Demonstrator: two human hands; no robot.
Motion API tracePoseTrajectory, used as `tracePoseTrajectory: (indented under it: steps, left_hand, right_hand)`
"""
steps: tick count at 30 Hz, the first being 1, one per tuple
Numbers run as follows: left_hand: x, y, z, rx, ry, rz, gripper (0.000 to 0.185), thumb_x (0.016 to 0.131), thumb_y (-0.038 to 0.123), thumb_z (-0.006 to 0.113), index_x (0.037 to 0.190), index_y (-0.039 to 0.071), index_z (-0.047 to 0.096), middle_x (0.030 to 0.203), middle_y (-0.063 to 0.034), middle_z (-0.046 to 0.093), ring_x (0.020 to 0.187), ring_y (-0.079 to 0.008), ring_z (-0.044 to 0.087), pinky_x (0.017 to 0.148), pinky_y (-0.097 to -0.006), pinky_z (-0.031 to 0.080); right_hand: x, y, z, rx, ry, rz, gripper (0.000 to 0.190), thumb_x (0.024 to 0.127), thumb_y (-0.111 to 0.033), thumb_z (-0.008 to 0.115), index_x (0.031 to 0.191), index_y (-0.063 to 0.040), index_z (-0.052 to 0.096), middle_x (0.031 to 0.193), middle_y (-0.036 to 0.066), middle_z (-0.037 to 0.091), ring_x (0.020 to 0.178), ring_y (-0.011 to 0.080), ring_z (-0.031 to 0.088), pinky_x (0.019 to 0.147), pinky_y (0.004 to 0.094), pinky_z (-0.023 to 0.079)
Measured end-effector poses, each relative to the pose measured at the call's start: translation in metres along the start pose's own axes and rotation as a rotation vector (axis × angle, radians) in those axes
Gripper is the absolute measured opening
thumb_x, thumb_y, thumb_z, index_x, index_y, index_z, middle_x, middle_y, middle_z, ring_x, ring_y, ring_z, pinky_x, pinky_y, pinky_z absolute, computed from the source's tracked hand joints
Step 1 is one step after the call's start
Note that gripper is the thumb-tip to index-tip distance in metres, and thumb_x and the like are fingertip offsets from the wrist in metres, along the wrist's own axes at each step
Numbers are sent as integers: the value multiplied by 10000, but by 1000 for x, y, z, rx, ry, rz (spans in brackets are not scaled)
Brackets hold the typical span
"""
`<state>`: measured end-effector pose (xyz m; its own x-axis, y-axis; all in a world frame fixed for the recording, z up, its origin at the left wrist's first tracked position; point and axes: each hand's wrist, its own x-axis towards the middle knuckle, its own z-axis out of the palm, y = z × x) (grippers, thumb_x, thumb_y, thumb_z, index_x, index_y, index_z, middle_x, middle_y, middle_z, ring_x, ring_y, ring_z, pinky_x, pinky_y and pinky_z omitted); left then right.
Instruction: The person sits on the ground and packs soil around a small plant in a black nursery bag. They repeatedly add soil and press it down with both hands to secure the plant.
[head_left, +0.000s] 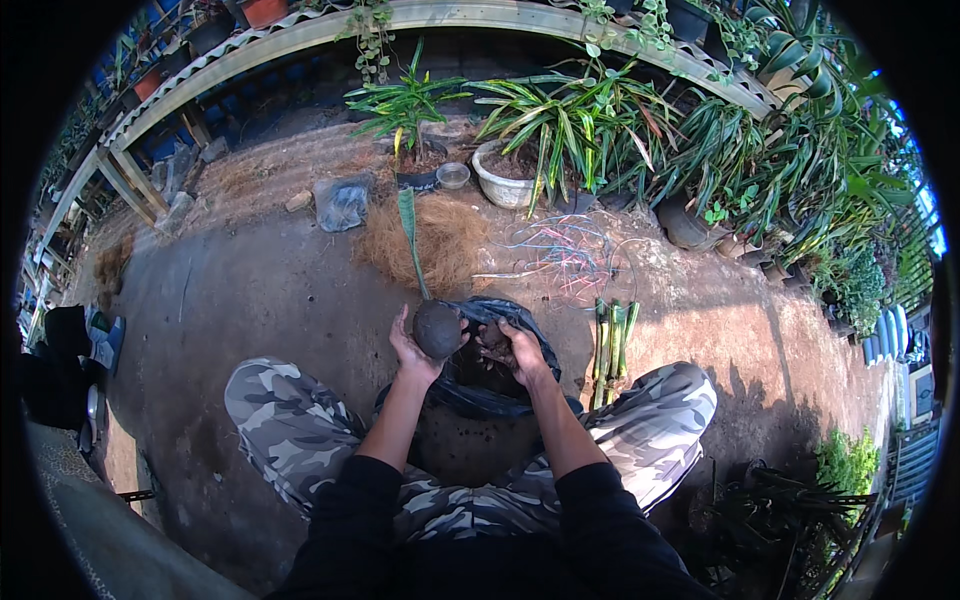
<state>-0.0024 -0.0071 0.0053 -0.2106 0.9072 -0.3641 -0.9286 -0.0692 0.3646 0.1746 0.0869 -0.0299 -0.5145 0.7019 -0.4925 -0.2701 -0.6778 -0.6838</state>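
My left hand (415, 349) holds a dark ball of soil (437, 330), its fingers around the side and underneath. A long green leaf (409, 225) rises from the ball's far side. My right hand (514, 349) is closed on a clump of dark soil (493, 339), just right of the ball. Both hands are over a black plastic bag (541, 322) with soil inside, between my knees. Beyond the bag lies a heap of brown coconut fibre (442, 240). Right of the bag lie several cut green stalks (615, 337).
Tangled coloured string (574, 251) lies on the ground beyond the stalks. A clear plastic bag (341, 202), a small clear cup (453, 175) and a white pot (506, 184) with a leafy plant stand farther off. More potted plants line the right side.
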Motion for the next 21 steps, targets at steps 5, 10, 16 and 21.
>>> tracePoseTrajectory:
  steps: [5,10,16,21]
  left_hand:
    - [1,-2,0,4,-22,-6,711,862,646,445,1197,31,564,1118,-180,643,963,-374,660,839,-532,538]
    - [3,-4,0,8,-21,0,714,860,642,447,1196,24,571,1112,-184,646,954,-373,663,831,-523,545]
    - [3,-3,-1,2,1,-4,714,856,637,452,1188,18,581,1111,-184,652,950,-376,665,827,-524,547]
    - [3,-3,-1,-4,23,-8,711,855,636,455,1183,18,583,1108,-178,656,954,-376,665,834,-529,543]
  right_hand:
    - [3,5,-5,-110,32,-94,313,1011,-224,530,1076,66,625,1002,164,704,810,262,711,658,351,604]
    - [-8,-3,-1,-51,-35,-81,288,999,-200,553,1161,35,591,1005,147,703,855,267,711,698,354,605]
    - [-11,1,-1,-47,-79,-56,296,944,-12,561,1239,8,551,1072,140,687,967,257,696,830,366,580]
    - [-6,1,-9,-133,-115,-69,339,914,63,535,1251,30,527,1142,172,658,988,278,692,829,363,582]
